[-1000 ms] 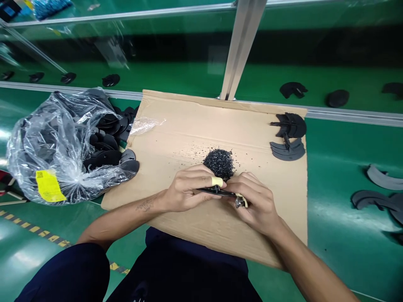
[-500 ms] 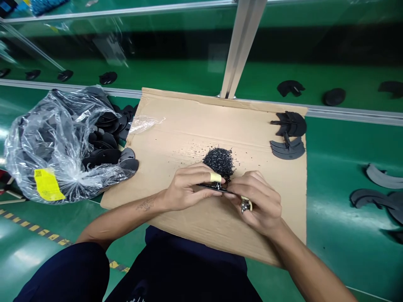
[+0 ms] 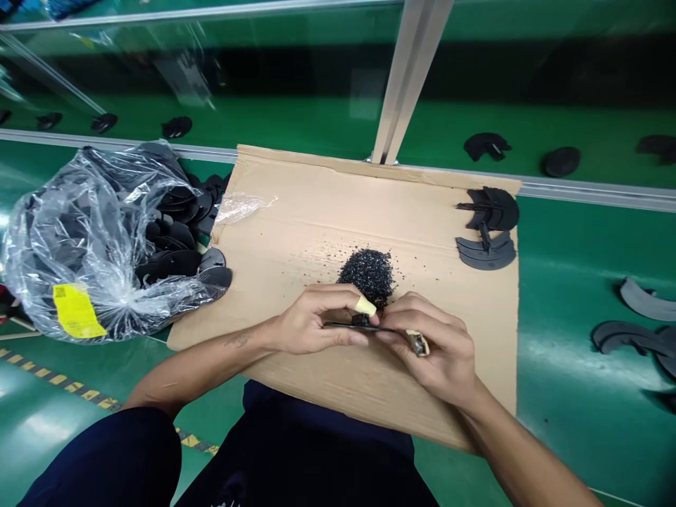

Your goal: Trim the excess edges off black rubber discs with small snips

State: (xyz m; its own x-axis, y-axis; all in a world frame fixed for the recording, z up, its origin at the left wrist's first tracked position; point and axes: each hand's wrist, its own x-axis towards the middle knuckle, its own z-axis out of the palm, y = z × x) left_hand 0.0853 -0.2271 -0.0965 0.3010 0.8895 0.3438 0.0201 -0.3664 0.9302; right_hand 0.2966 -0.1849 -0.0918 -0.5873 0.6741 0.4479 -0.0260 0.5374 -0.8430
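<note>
My left hand (image 3: 311, 320), with a yellow cot on the forefinger, pinches a flat black plastic part (image 3: 353, 325) seen edge-on over a brown cardboard sheet (image 3: 317, 211). My right hand (image 3: 438, 345) is closed on a small metal-tipped tool (image 3: 418, 343) held against the part's right end. A heap of black shavings (image 3: 368, 273) lies on the cardboard just beyond both hands.
A clear plastic bag (image 3: 89, 239) full of black parts, with a yellow label, lies at the left. Two stacks of black parts (image 3: 486, 229) sit on the cardboard's right edge. More black parts (image 3: 639, 317) lie on the green bench at right and on the belt (image 3: 489, 146) beyond the rail.
Both hands have shifted slightly with the part; the right hand and its tool slid a little to the right along the part's edge. Nothing else has moved.
</note>
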